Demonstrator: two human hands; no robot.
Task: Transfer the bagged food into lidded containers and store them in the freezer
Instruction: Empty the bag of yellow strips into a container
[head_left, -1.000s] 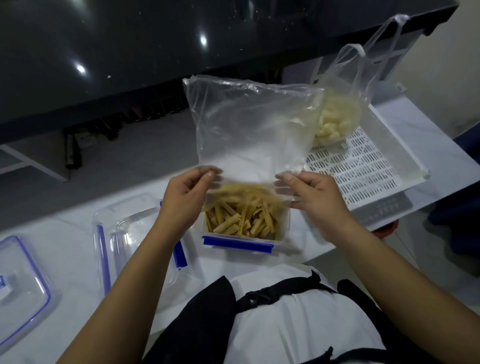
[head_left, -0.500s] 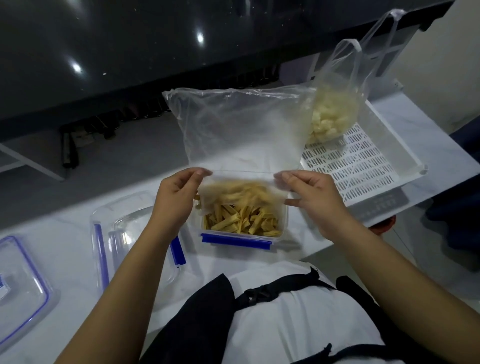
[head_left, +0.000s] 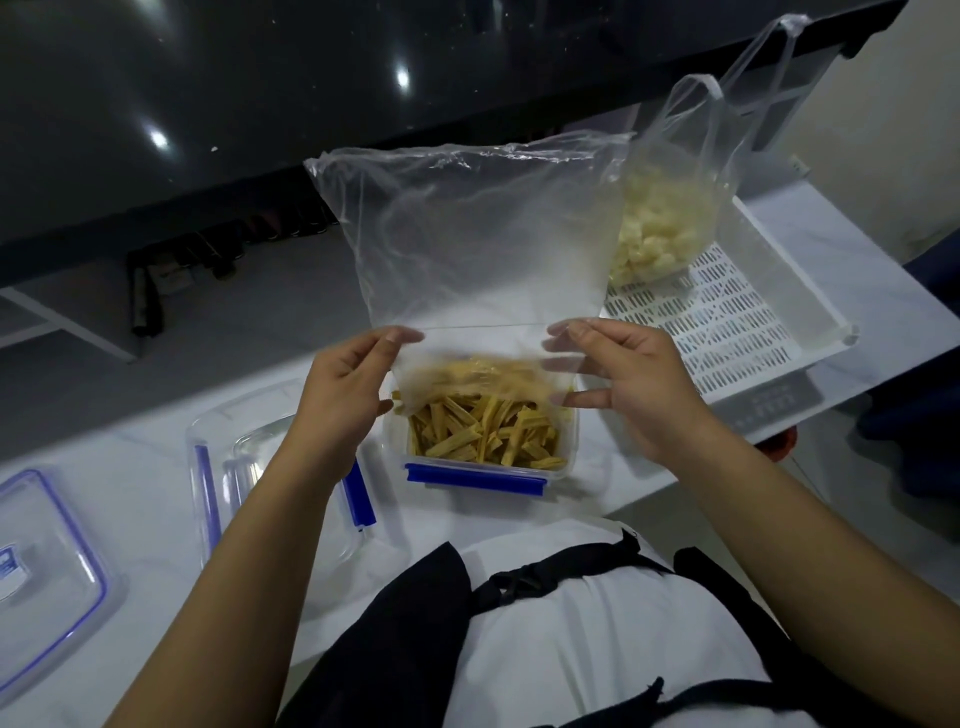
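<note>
A clear plastic bag (head_left: 483, 239) stands upside down over a clear container with blue clips (head_left: 483, 475). Yellow food strips (head_left: 483, 434) fill the container and a few still blur at the bag's mouth. My left hand (head_left: 348, 395) pinches the bag's left side just above the container. My right hand (head_left: 628, 384) pinches its right side. A second bag of pale food chunks (head_left: 660, 223) stands in a white perforated tray (head_left: 737, 317) at the back right.
An empty clear container (head_left: 254, 462) with blue clips sits left of the filled one, partly under my left arm. A clear lid with a blue rim (head_left: 47, 571) lies at the far left. A black glossy surface (head_left: 260, 104) overhangs the white counter (head_left: 130, 452).
Both hands have kept their hold on the bag above the container. More strips have dropped from the bag into the container, and the upturned bag has slumped a little lower.
</note>
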